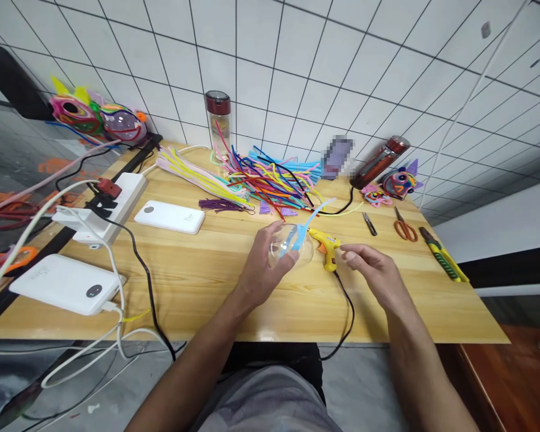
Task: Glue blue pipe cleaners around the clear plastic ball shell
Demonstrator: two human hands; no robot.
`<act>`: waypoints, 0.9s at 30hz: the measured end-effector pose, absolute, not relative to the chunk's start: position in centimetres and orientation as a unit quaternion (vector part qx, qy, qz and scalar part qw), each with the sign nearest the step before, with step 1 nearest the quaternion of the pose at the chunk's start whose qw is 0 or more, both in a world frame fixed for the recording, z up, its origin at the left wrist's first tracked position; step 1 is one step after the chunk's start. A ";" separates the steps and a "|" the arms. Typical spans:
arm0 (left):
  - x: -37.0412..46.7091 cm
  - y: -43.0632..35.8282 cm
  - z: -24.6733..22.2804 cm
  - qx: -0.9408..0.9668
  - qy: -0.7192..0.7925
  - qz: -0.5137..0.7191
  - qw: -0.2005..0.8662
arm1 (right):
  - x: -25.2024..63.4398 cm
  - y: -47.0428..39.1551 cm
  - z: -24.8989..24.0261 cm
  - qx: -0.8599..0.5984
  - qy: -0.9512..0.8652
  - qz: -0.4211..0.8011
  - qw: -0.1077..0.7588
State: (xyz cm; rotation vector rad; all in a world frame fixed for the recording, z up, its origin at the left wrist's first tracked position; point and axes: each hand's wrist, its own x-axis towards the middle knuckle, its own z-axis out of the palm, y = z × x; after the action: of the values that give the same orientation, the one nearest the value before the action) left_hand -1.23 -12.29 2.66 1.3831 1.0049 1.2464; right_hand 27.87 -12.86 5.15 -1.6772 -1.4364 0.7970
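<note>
My left hand [267, 261] is closed around a clear plastic ball [279, 246], held just above the table. A light blue pipe cleaner [299, 239] lies across the ball, with its free end sticking up to the right. Beside the ball, a yellow glue gun [329, 246] points its nozzle at it, its black cord running down over the table edge. My right hand [372, 269] is at the gun's rear end, fingers loosely bent and the thumb a little apart from the index finger. No grip on the gun shows.
Colourful pipe cleaners [270, 180] are heaped behind the ball. Right of them lie a small cutter [369, 224], scissors [405, 228] and green-handled pliers [441, 255]. White power banks [169, 216] and a power strip [128, 195] with trailing cables occupy the left. A glass bottle [219, 123] stands behind.
</note>
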 end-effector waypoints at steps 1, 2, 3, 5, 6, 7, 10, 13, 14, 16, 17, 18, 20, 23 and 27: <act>-1.2 -12.3 2.7 0.579 0.411 0.509 0.486 | 26.7 -12.9 5.7 -0.630 -0.568 0.353 0.395; -1.2 -12.4 2.7 0.587 0.408 0.505 0.483 | 25.4 -12.8 6.2 -0.604 -0.565 0.386 0.408; -1.2 -12.4 2.6 0.594 0.406 0.502 0.480 | 24.2 -12.5 6.5 -0.583 -0.558 0.413 0.421; -1.2 -12.4 2.6 0.602 0.400 0.500 0.477 | 22.1 -11.7 6.9 -0.549 -0.535 0.464 0.444; -1.2 -12.5 2.6 0.604 0.397 0.500 0.476 | 21.3 -11.3 7.0 -0.537 -0.521 0.485 0.453; -1.3 -12.5 2.6 0.606 0.395 0.501 0.475 | 20.6 -10.9 7.1 -0.526 -0.510 0.500 0.462; -1.2 -12.5 2.4 0.605 0.393 0.504 0.475 | 19.5 -10.3 7.1 -0.506 -0.505 0.512 0.477; -1.1 -12.6 2.4 0.596 0.396 0.507 0.480 | 19.1 -10.6 7.0 -0.500 -0.518 0.503 0.479; -1.0 -12.7 2.4 0.596 0.395 0.505 0.483 | 19.1 -10.8 7.0 -0.499 -0.520 0.502 0.478; -0.9 -12.7 2.4 0.600 0.393 0.502 0.483 | 18.9 -11.1 7.0 -0.498 -0.523 0.504 0.473; -0.9 -12.7 2.4 0.604 0.392 0.500 0.481 | 18.9 -11.1 7.0 -0.498 -0.524 0.506 0.471; -0.9 -12.7 2.4 0.608 0.391 0.500 0.478 | 18.8 -11.2 6.9 -0.498 -0.523 0.508 0.470; -0.8 -12.7 2.4 0.615 0.388 0.500 0.471 | 18.8 -11.2 6.8 -0.502 -0.521 0.506 0.469; -0.8 -12.7 2.5 0.623 0.381 0.498 0.468 | 18.7 -11.1 6.7 -0.511 -0.522 0.498 0.468; -0.8 -12.8 2.5 0.623 0.376 0.497 0.473 | 18.6 -11.2 6.6 -0.516 -0.522 0.492 0.468</act>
State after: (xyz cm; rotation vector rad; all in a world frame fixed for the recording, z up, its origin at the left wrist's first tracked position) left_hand -0.77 -12.78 2.50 1.5238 0.9201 1.2155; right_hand 18.62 -11.15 6.63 -1.2661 -1.2797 1.2057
